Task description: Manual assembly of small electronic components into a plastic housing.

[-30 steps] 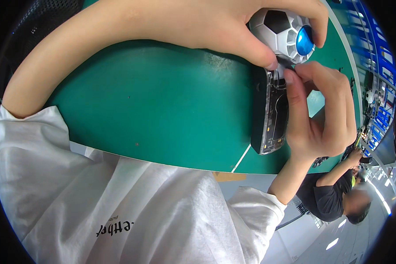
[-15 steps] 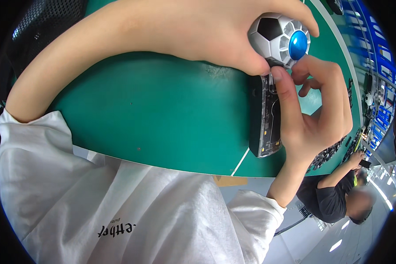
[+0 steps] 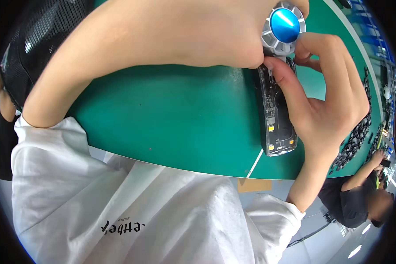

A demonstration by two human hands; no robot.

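Gripping the blue-domed head (image 3: 285, 25) is the left hand (image 3: 240, 35); right hand (image 3: 332, 90) pinches the dark device (image 3: 275, 114) at its far end; attachment unclear.

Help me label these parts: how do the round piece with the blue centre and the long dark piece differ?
Shape: the round piece is circular from this view, while the long dark piece is narrow and straight-sided.
Colour: the round piece has a silver rim around blue; the long dark piece is mostly black, with small yellow patches.
Both look glossy.
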